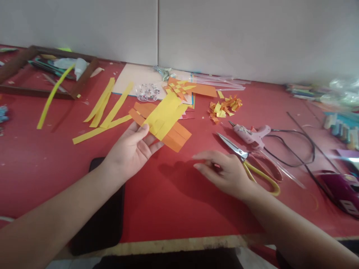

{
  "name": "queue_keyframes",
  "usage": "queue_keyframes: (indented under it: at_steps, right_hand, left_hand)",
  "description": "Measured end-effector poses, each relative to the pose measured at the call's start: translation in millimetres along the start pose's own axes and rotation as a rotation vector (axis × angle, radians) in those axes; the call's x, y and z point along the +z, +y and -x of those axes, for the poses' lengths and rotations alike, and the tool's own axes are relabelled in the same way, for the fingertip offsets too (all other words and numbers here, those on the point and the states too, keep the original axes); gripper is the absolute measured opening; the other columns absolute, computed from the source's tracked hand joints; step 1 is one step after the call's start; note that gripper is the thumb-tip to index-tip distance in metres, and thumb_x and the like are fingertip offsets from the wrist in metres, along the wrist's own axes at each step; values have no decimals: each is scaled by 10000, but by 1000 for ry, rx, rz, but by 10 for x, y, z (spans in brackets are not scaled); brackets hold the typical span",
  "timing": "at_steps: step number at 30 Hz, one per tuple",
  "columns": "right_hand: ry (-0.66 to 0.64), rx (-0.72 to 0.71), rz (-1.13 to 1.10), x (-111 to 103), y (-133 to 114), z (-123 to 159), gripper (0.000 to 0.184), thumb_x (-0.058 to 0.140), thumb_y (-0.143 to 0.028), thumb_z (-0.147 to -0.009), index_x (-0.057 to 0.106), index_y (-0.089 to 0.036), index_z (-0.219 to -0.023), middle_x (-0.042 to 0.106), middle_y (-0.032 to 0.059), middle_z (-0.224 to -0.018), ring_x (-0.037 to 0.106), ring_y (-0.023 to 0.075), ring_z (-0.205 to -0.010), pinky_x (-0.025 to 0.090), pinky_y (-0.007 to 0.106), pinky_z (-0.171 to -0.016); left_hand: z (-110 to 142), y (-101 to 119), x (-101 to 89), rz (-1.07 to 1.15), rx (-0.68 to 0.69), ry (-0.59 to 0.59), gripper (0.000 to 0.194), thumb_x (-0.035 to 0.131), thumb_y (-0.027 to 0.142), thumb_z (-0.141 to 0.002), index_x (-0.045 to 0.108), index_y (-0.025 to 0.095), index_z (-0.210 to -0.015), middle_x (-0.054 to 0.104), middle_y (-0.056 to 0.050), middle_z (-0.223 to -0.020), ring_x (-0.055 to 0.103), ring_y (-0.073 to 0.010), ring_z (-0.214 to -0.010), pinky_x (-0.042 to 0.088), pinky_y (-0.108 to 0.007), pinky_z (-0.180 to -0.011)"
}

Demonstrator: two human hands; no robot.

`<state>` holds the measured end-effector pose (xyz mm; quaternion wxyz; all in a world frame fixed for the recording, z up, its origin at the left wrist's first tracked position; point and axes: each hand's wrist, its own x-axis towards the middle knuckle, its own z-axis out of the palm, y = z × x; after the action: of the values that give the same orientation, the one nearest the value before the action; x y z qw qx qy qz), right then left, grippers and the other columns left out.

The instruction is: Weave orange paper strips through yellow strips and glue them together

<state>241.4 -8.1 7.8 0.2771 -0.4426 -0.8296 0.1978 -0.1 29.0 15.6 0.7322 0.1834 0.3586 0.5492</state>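
My left hand (134,145) pinches a piece of crossed paper strips (164,117), yellow over orange, between thumb and fingers above the red table. To its right, my right hand (221,170) hovers with thumb and forefinger slightly apart and nothing between them. Just beyond that hand lie scissors (260,173) with one yellow and one reddish handle, blades pointing to the upper left. Loose yellow paper strips (102,104) are spread left of the held piece. Behind it sits a smaller woven orange and yellow paper piece (179,89).
A pink glue gun (251,136) with a black cord lies behind the scissors. Paper scraps (224,107) are heaped nearby. A black phone (101,220) is under my left forearm. A brown wooden frame (74,89) with tools stands back left, and a pale wall (224,37) closes the back.
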Motion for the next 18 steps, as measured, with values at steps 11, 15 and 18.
queue_keyframes:
  at_steps: [11,15,18]
  right_hand:
    - [273,296,237,-58,140,-48,331,505,-440,-963,660,-211,-781,568,-11,-579,541,136,-559,393,268,-563]
    - [510,441,-319,-78,256,-140,333,521,-480,-948,652,-234,-764,636,-2,-709,646,166,-757,503,315,-756]
    - [622,473,-890,-114,355,-216,306,536,-475,-939,620,-252,-747,698,-3,-861,681,177,-959,524,358,-893]
  left_hand:
    - [11,140,45,189,-60,187,237,418,47,-968,581,167,-845,724,30,-704,682,-81,-519,591,-174,-504]
    - [15,172,14,188,-115,138,231,396,83,-983,610,155,-939,734,9,-716,714,-106,-564,596,-166,-495]
    - [29,168,15,148,-162,100,182,452,77,-959,608,169,-944,724,14,-709,702,-96,-542,577,-140,-481]
